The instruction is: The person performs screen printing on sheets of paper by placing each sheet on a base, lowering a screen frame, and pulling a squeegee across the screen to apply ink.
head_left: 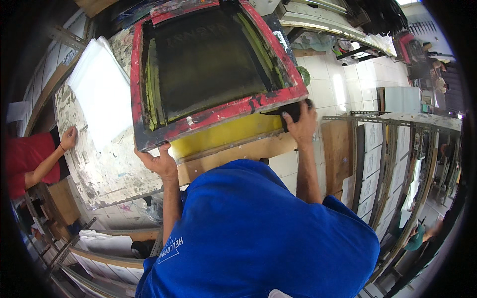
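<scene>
A screen-printing frame (pixel 218 111) with a paint-stained red wooden border and dark mesh is tilted up over a yellow board (pixel 223 134) on a worn, paint-spattered table (pixel 104 169). My left hand (pixel 159 161) grips the frame's near left corner from below. At the near right corner, my right hand (pixel 300 121) is closed on the frame, with the fingers over a black piece. A stack of white sheets (pixel 99 94) lies on the table left of the frame.
A co-worker in a red shirt (pixel 25 159) stands at the left with a hand (pixel 68 139) flat on the table. Metal drying racks with white sheets stand at the right (pixel 372 169) and lower left (pixel 99 248). White tiled floor (pixel 348 74) lies beyond.
</scene>
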Demonstrator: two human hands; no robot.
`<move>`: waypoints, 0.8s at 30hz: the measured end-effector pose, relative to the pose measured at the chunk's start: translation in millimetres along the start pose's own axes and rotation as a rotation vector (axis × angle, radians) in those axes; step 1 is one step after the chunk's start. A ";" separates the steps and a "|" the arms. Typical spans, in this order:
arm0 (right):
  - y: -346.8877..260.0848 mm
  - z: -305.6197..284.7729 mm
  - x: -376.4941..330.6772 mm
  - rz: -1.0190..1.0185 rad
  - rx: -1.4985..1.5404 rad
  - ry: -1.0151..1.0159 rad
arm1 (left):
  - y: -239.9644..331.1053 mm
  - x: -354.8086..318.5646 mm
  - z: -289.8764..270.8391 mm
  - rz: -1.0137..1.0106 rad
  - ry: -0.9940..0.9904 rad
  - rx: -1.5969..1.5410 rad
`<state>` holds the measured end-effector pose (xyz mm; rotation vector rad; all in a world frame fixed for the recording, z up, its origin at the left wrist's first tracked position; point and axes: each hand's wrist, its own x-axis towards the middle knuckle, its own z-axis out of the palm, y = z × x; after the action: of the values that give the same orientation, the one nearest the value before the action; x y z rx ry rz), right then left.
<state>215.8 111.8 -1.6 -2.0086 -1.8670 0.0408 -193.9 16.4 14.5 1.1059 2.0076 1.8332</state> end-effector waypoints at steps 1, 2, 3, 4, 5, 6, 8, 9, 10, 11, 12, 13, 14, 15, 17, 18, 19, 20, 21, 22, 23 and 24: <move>5.4 11.1 -7.9 -0.023 -0.032 -0.071 | 8.3 3.8 3.3 -0.018 -0.002 -0.049; 19.0 20.9 -9.5 -0.033 -0.052 -0.103 | 16.6 8.2 6.4 -0.033 0.004 -0.094; 9.3 8.5 -0.4 0.118 0.120 -0.223 | 22.1 12.6 5.4 -0.043 0.023 -0.128; 1.3 -9.3 9.5 0.267 0.291 -0.345 | 25.2 16.5 3.6 -0.018 0.008 -0.090; -2.2 -26.1 14.4 0.423 0.454 -0.461 | 26.3 18.5 2.5 -0.012 0.003 -0.080; 6.8 -32.4 11.3 0.495 0.716 -0.489 | 26.5 19.4 2.3 -0.010 -0.004 -0.072; 14.1 -46.0 16.8 0.464 0.802 -0.592 | 27.5 19.4 2.5 -0.017 -0.009 -0.085; 15.8 -51.3 19.7 0.448 0.843 -0.644 | 28.6 18.1 2.7 -0.027 -0.007 -0.107; 26.1 -34.7 18.0 0.654 0.921 -0.701 | 29.6 16.8 2.9 -0.037 -0.003 -0.128; 18.2 -29.0 12.7 0.497 0.615 -0.546 | 29.9 14.9 3.3 -0.041 0.002 -0.112; -1.0 -21.1 4.8 0.336 0.318 -0.384 | 29.8 15.0 4.1 -0.040 0.008 -0.094; -11.1 -15.2 -2.8 0.170 0.023 -0.218 | 29.5 14.9 4.9 -0.039 0.016 -0.077; -5.1 0.7 -15.4 -0.037 -0.117 -0.049 | 29.3 15.1 5.7 -0.061 0.001 -0.085; -19.1 0.6 -22.6 -0.029 -0.180 -0.022 | 29.1 14.3 3.8 -0.079 -0.001 -0.082; -49.4 -0.6 -44.1 -0.014 -0.304 0.032 | 27.0 12.9 1.5 -0.070 0.004 -0.055; -43.8 8.5 -54.1 -0.010 -0.289 -0.020 | 25.2 12.8 2.1 -0.041 0.007 -0.034; -34.6 17.9 -53.9 0.031 -0.220 -0.071 | 22.9 13.3 2.2 -0.012 0.009 -0.012; -22.8 25.9 -51.0 0.072 -0.152 -0.126 | 19.8 13.7 0.9 -0.004 0.006 -0.003; -17.1 27.0 -44.8 0.113 -0.086 -0.184 | 20.3 14.0 -2.3 -0.016 -0.019 -0.014; -10.8 26.5 -38.3 0.125 -0.033 -0.203 | 21.2 14.2 -5.9 -0.028 -0.044 -0.026; -9.3 25.1 -30.6 0.215 0.214 -0.129 | 23.5 16.0 -5.5 -0.042 -0.073 -0.045; -9.4 24.7 -23.4 0.306 0.461 -0.055 | 26.0 19.6 -5.9 0.017 -0.080 -0.016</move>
<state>197.2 96.1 -27.2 -1.9464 -1.3975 0.5619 -201.2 22.9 46.1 1.1759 1.9420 1.7797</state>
